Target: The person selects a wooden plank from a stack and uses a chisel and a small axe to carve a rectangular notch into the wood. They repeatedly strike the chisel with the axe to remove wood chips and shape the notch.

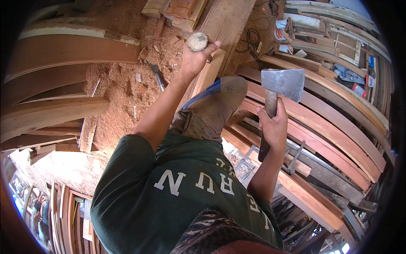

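My left hand [195,61] is closed around an upright round wooden handle [197,41]. Only its pale, battered top end shows, and whatever lies below my fist is hidden. Under that hand a light-coloured piece of wood [208,76] rests on a thick wooden plank [226,25]. In my right hand [274,125] is a hatchet, gripped by its wooden handle [271,103] with the grey steel head [282,82] raised. The hatchet is apart from the round handle, off to its right. My bent leg [215,106] is beside the light wood.
Wood shavings [114,110] cover the floor on the left, where a dark-handled tool [157,75] lies. Curved boards [72,51] are stacked at the far left. Long reddish beams [313,127] and a metal clamp [294,158] lie to the right. A dark cable [253,40] coils beyond the plank.
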### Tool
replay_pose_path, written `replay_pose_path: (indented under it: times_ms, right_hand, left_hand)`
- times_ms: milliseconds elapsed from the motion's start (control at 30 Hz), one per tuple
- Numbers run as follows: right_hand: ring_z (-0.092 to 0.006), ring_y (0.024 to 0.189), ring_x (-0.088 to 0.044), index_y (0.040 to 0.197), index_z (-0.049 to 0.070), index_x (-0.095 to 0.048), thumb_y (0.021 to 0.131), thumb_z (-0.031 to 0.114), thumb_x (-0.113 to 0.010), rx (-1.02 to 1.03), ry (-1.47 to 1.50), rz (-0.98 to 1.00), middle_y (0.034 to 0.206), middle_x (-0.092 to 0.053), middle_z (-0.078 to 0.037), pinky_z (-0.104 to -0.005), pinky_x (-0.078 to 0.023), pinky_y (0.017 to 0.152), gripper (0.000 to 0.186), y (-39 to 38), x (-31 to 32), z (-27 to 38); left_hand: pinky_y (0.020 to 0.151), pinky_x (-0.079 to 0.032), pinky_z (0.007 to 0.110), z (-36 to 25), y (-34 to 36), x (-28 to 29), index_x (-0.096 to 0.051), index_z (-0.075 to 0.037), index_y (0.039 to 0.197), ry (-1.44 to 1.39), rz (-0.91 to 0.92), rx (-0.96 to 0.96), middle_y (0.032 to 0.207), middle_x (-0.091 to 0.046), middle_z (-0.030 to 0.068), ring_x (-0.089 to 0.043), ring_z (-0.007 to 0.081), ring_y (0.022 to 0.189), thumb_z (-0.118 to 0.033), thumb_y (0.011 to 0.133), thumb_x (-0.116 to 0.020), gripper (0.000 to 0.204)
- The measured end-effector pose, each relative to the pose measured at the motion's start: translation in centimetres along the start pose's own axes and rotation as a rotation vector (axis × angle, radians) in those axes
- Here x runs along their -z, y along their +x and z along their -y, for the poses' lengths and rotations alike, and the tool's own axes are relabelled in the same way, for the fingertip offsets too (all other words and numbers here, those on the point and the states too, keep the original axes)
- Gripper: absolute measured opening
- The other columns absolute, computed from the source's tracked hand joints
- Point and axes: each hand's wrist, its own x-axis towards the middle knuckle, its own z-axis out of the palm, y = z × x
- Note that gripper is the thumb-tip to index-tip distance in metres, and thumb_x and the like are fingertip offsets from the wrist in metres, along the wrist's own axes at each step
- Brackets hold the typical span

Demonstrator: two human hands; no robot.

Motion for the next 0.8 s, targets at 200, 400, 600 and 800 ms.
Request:
replay_pose_path:
  times_ms: [200, 400, 600, 800]
  right_hand:
    - [-0.0111, 0.073, -0.055, 0.131, -0.001, -0.055, 0.094, 0.007, -0.071, 0.055, -0.047, 0.018, 0.091, -0.060, -0.005, -0.0282, -0.048, 0.067, 0.041, 0.3, 0.4, 0.2]
    - [-0.0163, 0.098, -0.060, 0.133, -0.005, -0.055, 0.093, 0.006, -0.072, 0.292, -0.085, -0.025, 0.113, -0.067, -0.013, -0.0316, -0.049, 0.092, 0.044, 1.0, -0.1, 3.1]
    - [-0.0296, 0.095, -0.070, 0.127, -0.005, -0.058, 0.093, 0.010, -0.070, 0.513, -0.132, -0.009, 0.104, -0.072, -0.022, -0.0381, -0.054, 0.085, 0.039, 3.0, -2.6, 5.7]
    - [-0.0493, 0.085, -0.068, 0.118, 0.000, -0.061, 0.090, 0.012, -0.068, 0.577, -0.764, 0.037, 0.090, -0.069, -0.027, -0.0576, -0.053, 0.075, 0.031, 6.3, -5.7, 4.0]
  left_hand:
    - [0.075, -0.051, 0.033, -0.9, -0.2, -0.4, -0.068, -0.001, 0.090, 0.025, 0.025, 0.029, 0.083, -0.069, 0.0057, -0.063, 0.0152, 0.079, -0.020, 0.086, -0.086, 0.027]
    - [0.071, -0.052, 0.033, -0.8, -0.5, -1.0, -0.067, -0.002, 0.091, 0.018, 0.009, 0.009, 0.082, -0.067, 0.0051, -0.063, 0.0149, 0.077, -0.018, 0.087, -0.086, 0.025]
    - [0.069, -0.053, 0.031, 0.8, -0.5, -1.9, -0.069, -0.002, 0.089, -0.023, -0.005, -0.032, 0.081, -0.070, 0.0025, -0.064, 0.0122, 0.076, -0.012, 0.085, -0.086, 0.020]
    - [0.077, -0.055, 0.030, 3.2, -1.6, -3.7, -0.068, -0.004, 0.099, -0.079, 0.025, -0.252, 0.092, -0.073, 0.0014, -0.066, 0.0097, 0.085, -0.001, 0.081, -0.082, 0.023]
